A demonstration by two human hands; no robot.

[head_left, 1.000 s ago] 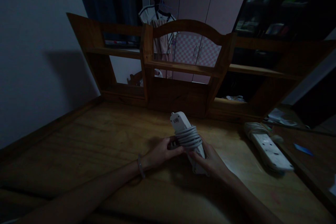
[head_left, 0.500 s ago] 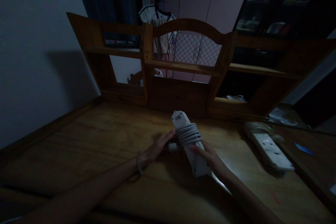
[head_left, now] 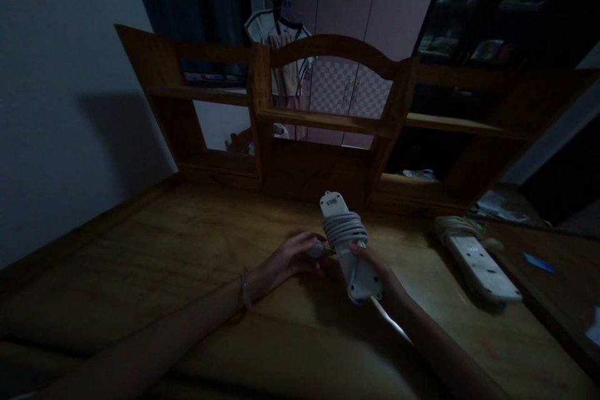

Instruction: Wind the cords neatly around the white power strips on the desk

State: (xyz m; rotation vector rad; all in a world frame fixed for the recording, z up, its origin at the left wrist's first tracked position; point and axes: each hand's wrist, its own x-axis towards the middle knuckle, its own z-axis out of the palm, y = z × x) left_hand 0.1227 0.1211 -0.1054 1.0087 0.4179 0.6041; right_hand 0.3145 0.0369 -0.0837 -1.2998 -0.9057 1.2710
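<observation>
A white power strip (head_left: pixel 363 278) tilts above the wooden desk with its screwed underside towards me. Its grey cord (head_left: pixel 345 229) is wound in several turns around the upper half. My right hand (head_left: pixel 377 269) grips the strip's lower right side, thumb lying over the back. To the left, my left hand (head_left: pixel 297 254) holds the plug (head_left: pixel 316 249) between thumb and fingers, close beside the wound cord. A white length of cable (head_left: pixel 391 320) runs from the strip's lower end down under my right forearm.
A second power strip (head_left: pixel 482 267), cord coiled at its far end, lies on the desk (head_left: pixel 197 231) at the right. Behind stands a wooden shelf unit (head_left: pixel 323 169). A blue card (head_left: pixel 539 262) lies on the surface further right. A wall (head_left: pixel 70 137) borders the left.
My left hand has closed around the plug, which it was only beside before. The power strip has shifted slightly right and turned a little more upright in my right hand.
</observation>
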